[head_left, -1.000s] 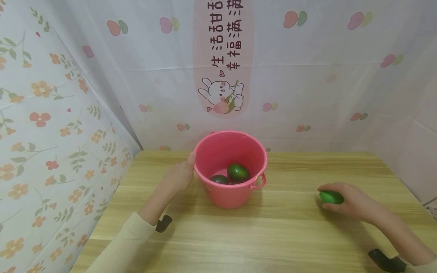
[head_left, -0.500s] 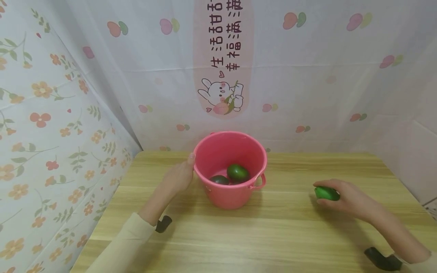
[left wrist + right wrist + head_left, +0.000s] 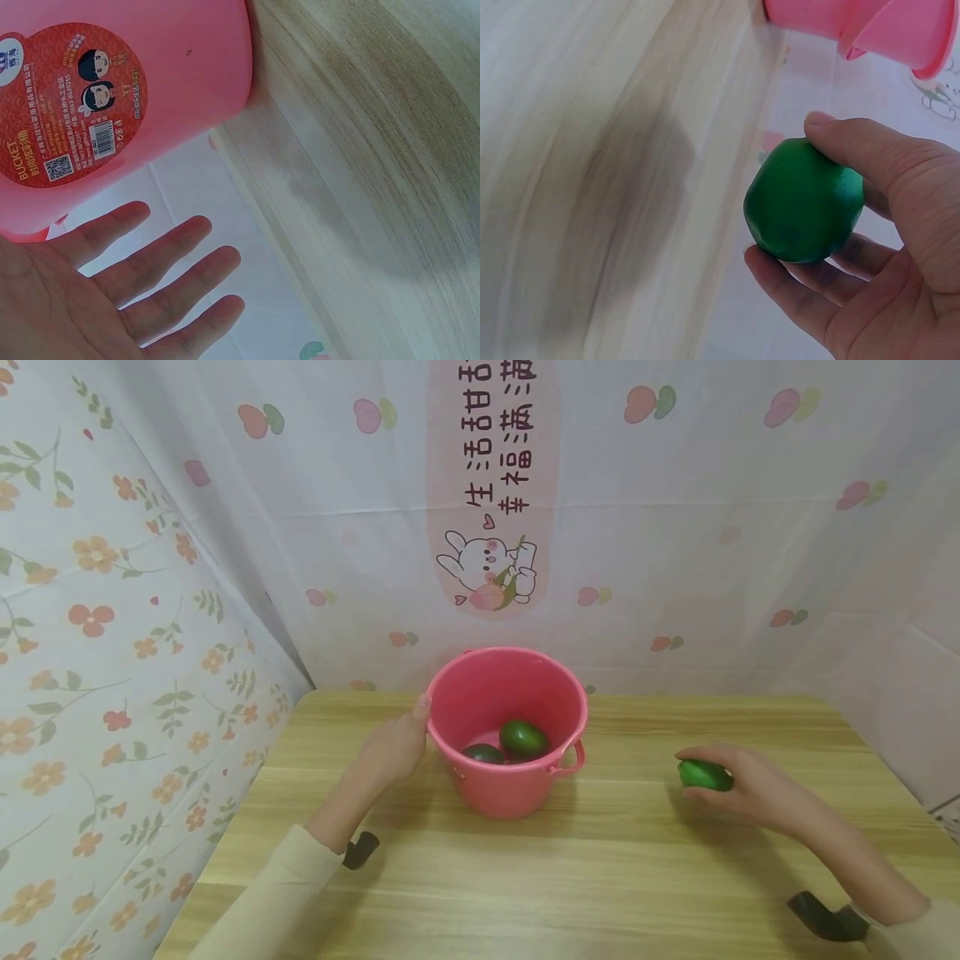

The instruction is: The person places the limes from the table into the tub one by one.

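Observation:
A pink bucket stands upright on the table. My left hand is at its left side, thumb at the rim. In the left wrist view the four fingers extend straight beside the bucket wall; the thumb is hidden there. My right hand holds a glossy green fruit, rounded with blunt bumps, between thumb and fingers. It hangs over the table to the right of the bucket, its shadow below. Inside the bucket lie a green oval fruit and a darker one, partly hidden by the front rim.
The bucket's pink handle hangs at its right side. A red round label is on the bucket wall. Behind the wooden table hangs a printed white curtain; a floral one closes the left side.
My right hand has moved left and slightly away from me with the green fruit, nearer to the bucket. My left hand and the bucket have stayed in place.

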